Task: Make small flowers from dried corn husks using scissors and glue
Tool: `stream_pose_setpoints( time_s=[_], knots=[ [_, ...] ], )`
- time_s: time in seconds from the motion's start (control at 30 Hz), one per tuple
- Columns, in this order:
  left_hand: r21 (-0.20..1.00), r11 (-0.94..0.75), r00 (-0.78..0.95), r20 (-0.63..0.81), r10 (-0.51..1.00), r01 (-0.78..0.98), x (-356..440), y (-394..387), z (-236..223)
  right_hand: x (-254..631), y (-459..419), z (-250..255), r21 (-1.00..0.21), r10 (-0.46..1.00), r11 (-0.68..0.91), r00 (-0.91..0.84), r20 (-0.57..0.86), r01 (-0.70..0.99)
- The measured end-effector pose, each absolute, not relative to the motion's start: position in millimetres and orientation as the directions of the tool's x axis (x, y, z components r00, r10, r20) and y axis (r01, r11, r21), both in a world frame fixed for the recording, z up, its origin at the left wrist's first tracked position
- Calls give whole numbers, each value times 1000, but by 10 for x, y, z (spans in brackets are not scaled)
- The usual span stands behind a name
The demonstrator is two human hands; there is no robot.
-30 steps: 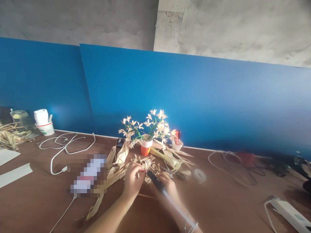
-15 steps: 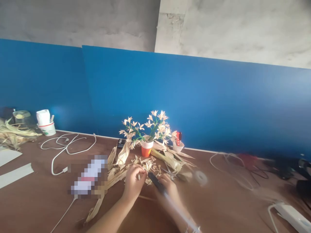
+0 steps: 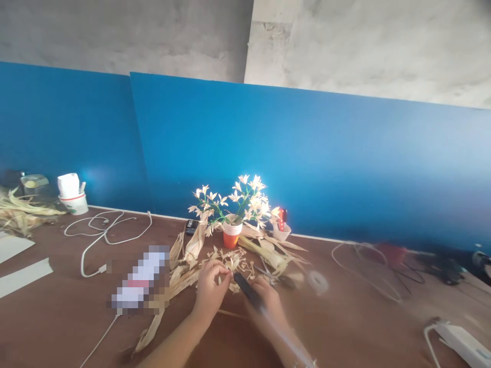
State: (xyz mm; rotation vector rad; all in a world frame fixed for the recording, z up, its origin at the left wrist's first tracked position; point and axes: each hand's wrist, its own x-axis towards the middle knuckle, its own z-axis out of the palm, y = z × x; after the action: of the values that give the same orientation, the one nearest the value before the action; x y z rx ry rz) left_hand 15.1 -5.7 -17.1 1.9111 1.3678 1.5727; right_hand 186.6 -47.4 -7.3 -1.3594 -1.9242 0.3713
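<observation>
My left hand (image 3: 211,283) is closed, thumb and fingertips pinching a small pale corn husk flower (image 3: 232,263). My right hand (image 3: 270,299) wraps round a black hot glue gun (image 3: 247,290), whose tip lies right by the left fingertips. A long translucent glue stick (image 3: 286,333) runs from its rear, back over my right wrist. Just beyond both hands, cut husk pieces (image 3: 241,255) are scattered on the brown table (image 3: 326,327). Behind them stands an orange and white paper cup (image 3: 231,237) holding green stems with several pale husk flowers (image 3: 255,202).
Dried corn husks (image 3: 195,243) lie around the cup. At left are a pixelated phone (image 3: 140,281), a white cable (image 3: 103,232) and a white cup (image 3: 74,203). A tape roll (image 3: 317,282) and a power strip (image 3: 464,343) lie at right. A blue partition (image 3: 245,138) closes the back.
Both hands, the flower and the glue gun keep nearly the same position. The light on the blue partition and the flowers has become brighter.
</observation>
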Motion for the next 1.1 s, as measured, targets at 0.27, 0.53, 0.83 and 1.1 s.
stream_pose_setpoints(
  time_s=[0.27,0.53,0.83,1.1],
  knots=[
    [732,-500,-49,584,810,462,162,-68,-151,1888,-452,-115,-593,900,406,-191,392,695],
    [731,-494,-51,581,812,470,154,-60,-166,1892,-470,-100,-611,910,387,-179,375,690],
    [720,-514,-33,595,803,466,163,-59,-145,1912,-429,-145,-597,911,382,-180,371,706],
    [726,-504,-41,587,808,469,151,-60,-170,1905,-434,-138,-541,887,418,-200,415,730]
  ],
)
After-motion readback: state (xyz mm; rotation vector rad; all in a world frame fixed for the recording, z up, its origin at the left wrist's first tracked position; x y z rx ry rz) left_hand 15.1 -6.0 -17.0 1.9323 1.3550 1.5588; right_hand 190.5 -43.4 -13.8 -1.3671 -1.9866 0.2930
